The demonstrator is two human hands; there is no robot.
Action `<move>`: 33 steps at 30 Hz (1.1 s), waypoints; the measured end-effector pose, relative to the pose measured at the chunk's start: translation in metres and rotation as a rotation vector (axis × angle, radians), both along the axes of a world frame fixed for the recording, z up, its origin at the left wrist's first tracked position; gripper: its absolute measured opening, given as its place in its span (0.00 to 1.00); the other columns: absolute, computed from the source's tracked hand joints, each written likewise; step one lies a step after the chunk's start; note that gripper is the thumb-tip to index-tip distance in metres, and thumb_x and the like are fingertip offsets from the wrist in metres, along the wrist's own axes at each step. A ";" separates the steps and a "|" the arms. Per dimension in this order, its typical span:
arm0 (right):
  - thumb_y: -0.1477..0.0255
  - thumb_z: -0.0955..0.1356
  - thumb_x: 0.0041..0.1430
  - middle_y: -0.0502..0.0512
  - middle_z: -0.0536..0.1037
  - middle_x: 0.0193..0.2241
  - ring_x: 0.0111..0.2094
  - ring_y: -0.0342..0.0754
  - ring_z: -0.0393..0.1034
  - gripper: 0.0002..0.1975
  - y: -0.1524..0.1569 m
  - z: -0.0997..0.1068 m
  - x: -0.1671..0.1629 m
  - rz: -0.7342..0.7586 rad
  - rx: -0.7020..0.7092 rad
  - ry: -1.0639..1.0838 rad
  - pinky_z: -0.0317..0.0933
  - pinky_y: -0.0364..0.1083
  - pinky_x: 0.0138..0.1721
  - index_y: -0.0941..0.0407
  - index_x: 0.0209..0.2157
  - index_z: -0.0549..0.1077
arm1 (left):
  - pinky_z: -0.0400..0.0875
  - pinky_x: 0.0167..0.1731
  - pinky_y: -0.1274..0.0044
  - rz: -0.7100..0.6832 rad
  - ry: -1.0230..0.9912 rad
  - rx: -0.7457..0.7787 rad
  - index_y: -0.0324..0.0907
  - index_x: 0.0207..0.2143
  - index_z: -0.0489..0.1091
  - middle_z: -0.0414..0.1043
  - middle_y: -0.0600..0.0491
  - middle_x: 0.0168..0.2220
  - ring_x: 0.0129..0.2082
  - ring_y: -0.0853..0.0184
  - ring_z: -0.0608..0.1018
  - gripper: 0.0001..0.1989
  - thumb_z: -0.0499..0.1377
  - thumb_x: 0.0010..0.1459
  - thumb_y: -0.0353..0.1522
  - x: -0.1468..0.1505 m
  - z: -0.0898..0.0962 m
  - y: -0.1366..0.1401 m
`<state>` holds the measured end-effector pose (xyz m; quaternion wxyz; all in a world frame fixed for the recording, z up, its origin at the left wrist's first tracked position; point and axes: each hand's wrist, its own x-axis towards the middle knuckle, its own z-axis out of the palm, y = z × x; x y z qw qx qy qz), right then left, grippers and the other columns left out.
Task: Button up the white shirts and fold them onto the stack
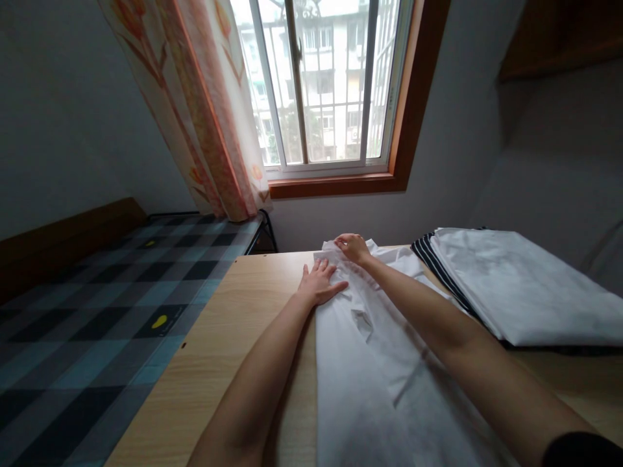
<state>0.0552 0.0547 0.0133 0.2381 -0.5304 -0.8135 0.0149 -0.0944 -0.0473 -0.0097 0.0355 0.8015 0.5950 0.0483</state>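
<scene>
A white garment (360, 383), thin and partly folded, lies lengthwise on the wooden table (253, 311). Its collar area cannot be made out clearly, but the far end is bunched and creased. My left hand (318, 284) rests flat with fingers spread on the garment's far left edge. Just right of it and farther off, my right hand (354, 248) has its fingers pinched together on the cloth at the far end. A loose flap of the white fabric stands up near the middle, below my hands.
Folded white cloth (516, 285) lies on black-and-white striped fabric (450, 279) at the table's right. Left of the table is a bed with a checked cover (121, 311). A floral curtain (209, 117) hangs beside the window (321, 91) at the back.
</scene>
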 end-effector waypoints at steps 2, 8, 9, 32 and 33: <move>0.68 0.60 0.67 0.51 0.79 0.48 0.52 0.44 0.70 0.16 -0.009 -0.011 0.003 0.082 -0.012 -0.009 0.60 0.40 0.51 0.51 0.47 0.76 | 0.41 0.63 0.50 -0.027 -0.004 -0.021 0.49 0.62 0.58 0.46 0.48 0.69 0.69 0.54 0.47 0.38 0.43 0.57 0.60 -0.003 0.001 0.006; 0.67 0.58 0.68 0.60 0.59 0.65 0.66 0.50 0.50 0.24 -0.030 -0.042 0.012 0.330 -0.075 -0.133 0.45 0.52 0.65 0.59 0.62 0.62 | 0.41 0.64 0.56 0.003 -0.030 0.015 0.39 0.66 0.49 0.45 0.42 0.69 0.69 0.55 0.48 0.42 0.43 0.58 0.58 -0.006 -0.002 0.017; 0.65 0.57 0.69 0.62 0.55 0.66 0.67 0.52 0.47 0.26 -0.032 -0.043 0.013 0.335 -0.098 -0.161 0.43 0.55 0.65 0.60 0.64 0.58 | 0.41 0.64 0.56 0.015 -0.034 0.010 0.39 0.66 0.47 0.43 0.41 0.69 0.69 0.56 0.48 0.42 0.42 0.59 0.57 -0.007 -0.003 0.019; 0.56 0.67 0.59 0.66 0.52 0.66 0.67 0.60 0.44 0.41 -0.289 -0.020 0.068 1.120 -0.032 -0.200 0.42 0.61 0.65 0.62 0.66 0.50 | 0.42 0.64 0.55 0.017 0.112 -0.079 0.39 0.69 0.42 0.36 0.45 0.70 0.69 0.57 0.44 0.42 0.38 0.61 0.56 -0.010 0.008 0.037; 0.58 0.66 0.60 0.63 0.53 0.66 0.67 0.58 0.45 0.37 -0.302 -0.023 0.069 1.154 -0.009 -0.196 0.44 0.59 0.65 0.59 0.66 0.53 | 0.42 0.64 0.55 0.019 0.115 -0.077 0.39 0.69 0.43 0.36 0.45 0.70 0.69 0.56 0.44 0.42 0.38 0.61 0.56 -0.010 0.009 0.037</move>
